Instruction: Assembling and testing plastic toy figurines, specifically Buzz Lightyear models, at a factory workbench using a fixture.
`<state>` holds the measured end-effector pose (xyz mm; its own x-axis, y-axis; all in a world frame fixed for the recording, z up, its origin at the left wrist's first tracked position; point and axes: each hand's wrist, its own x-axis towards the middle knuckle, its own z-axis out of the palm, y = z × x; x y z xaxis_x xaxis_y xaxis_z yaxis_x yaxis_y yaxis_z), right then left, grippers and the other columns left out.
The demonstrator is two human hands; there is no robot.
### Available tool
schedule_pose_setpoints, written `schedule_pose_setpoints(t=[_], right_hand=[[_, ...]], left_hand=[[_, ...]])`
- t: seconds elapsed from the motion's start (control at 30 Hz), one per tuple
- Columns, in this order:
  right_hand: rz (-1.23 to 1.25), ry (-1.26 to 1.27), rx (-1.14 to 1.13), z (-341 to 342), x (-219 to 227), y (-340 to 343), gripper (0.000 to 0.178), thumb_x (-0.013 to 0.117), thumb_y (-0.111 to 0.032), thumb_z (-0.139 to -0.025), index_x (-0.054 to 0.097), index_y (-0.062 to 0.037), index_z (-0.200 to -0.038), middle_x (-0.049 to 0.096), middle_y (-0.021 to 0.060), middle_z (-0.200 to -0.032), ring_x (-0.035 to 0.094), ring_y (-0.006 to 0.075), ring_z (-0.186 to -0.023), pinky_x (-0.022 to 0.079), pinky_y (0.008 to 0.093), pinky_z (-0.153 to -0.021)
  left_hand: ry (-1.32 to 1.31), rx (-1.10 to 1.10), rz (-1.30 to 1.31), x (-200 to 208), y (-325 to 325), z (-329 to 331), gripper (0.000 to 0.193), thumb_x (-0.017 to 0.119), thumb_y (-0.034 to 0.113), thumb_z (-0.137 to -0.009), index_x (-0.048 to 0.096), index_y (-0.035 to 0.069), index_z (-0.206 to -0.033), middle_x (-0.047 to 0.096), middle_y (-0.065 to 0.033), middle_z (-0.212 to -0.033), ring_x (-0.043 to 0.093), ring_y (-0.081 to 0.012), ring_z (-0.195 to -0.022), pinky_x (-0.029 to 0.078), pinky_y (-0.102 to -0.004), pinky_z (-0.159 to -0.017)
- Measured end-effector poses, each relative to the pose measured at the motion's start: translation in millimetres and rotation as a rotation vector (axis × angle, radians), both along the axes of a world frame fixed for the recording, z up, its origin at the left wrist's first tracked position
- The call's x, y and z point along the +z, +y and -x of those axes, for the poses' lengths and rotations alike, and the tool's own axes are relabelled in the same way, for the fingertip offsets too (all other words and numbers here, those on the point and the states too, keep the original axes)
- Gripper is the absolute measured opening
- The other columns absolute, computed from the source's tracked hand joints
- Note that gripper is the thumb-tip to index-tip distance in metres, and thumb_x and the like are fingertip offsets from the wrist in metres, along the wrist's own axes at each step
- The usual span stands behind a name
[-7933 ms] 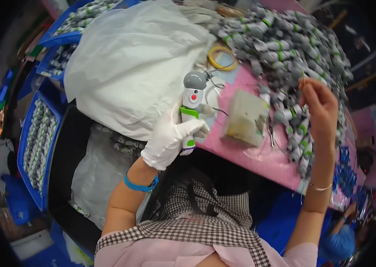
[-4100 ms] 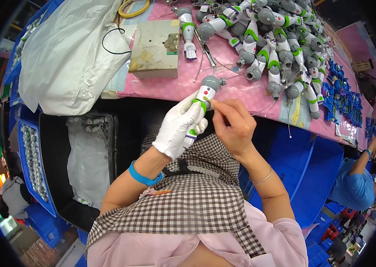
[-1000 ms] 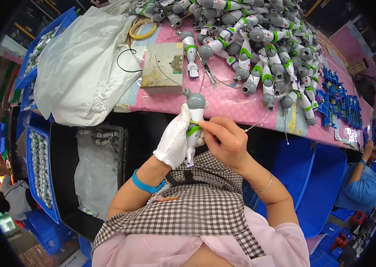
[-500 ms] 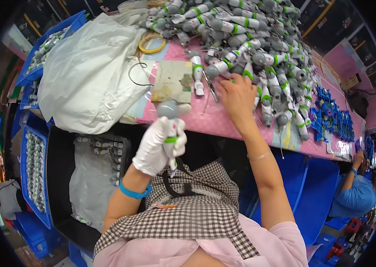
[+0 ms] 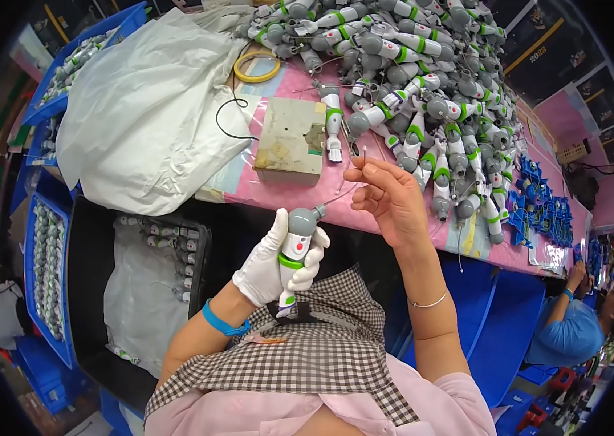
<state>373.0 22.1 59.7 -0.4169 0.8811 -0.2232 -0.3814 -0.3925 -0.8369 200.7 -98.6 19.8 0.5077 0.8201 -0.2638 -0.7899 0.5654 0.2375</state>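
My left hand (image 5: 267, 263), in a white glove, is wrapped round a toy arm (image 5: 298, 245) with a grey ball shoulder, white body, red dot and green band. It is held upright in front of the apron, shoulder end up. From a grey peg on the shoulder, a thin cord (image 5: 341, 195) runs up to my bare right hand (image 5: 388, 200). The thumb and forefinger there are pinched together on the cord, beside its small white tip. Past the table edge stands a grey block (image 5: 289, 138), with another toy arm (image 5: 333, 123) lying beside it.
A large heap of similar toy arms (image 5: 423, 65) covers the back right of the table. Blue plastic parts (image 5: 539, 200) lie farther right, near a person in blue (image 5: 568, 327). White sheeting (image 5: 147, 109), a yellow ring (image 5: 257, 67) and a black bin (image 5: 92, 291) are to the left.
My right hand has drawn back from the heap toward me and now pinches the cord. The toy arm in my left hand has moved slightly right and lower, away from the block.
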Motion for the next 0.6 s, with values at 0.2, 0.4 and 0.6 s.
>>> schedule_pose_setpoints(t=[0.2, 0.4, 0.6], right_hand=[[-0.021, -0.027, 0.063, 4.0, -5.4, 16.1, 0.024, 0.061, -0.011, -0.086, 0.062, 0.0048, -0.103, 0.065, 0.0086, -0.08, 0.057, 0.0103, -0.055, 0.048, 0.0225, -0.048], [-0.674, -0.628, -0.017, 24.6, -32.2, 42.3, 0.016, 0.062, -0.013, -0.085, 0.068, 0.001, -0.088, 0.058, -0.0001, -0.066, 0.046, 0.0037, -0.056, 0.036, 0.0192, -0.049], [-0.752, -0.735, 0.156, 36.2, -30.2, 60.7, 0.015, 0.057, -0.013, -0.082, 0.066, -0.0012, -0.082, 0.054, -0.0012, -0.061, 0.045, 0.0037, -0.055, 0.035, 0.0214, -0.048]], left_hand=[[0.542, 0.081, -0.07, 13.9, -4.4, 0.1, 0.032, 0.062, 0.026, -0.087, 0.05, 0.002, -0.106, 0.05, -0.0027, -0.071, 0.046, -0.0089, -0.05, 0.039, -0.0231, -0.044], [1.127, 0.245, -0.179, 25.5, 25.4, 13.5, 0.027, 0.061, 0.019, -0.086, 0.049, 0.0, -0.101, 0.055, -0.0056, -0.077, 0.056, -0.0104, -0.063, 0.047, -0.0246, -0.057], [0.994, 0.346, -0.214, 32.0, 45.0, 26.9, 0.034, 0.059, 0.021, -0.089, 0.049, 0.0, -0.113, 0.061, -0.0065, -0.093, 0.061, -0.0149, -0.083, 0.05, -0.0266, -0.071]])
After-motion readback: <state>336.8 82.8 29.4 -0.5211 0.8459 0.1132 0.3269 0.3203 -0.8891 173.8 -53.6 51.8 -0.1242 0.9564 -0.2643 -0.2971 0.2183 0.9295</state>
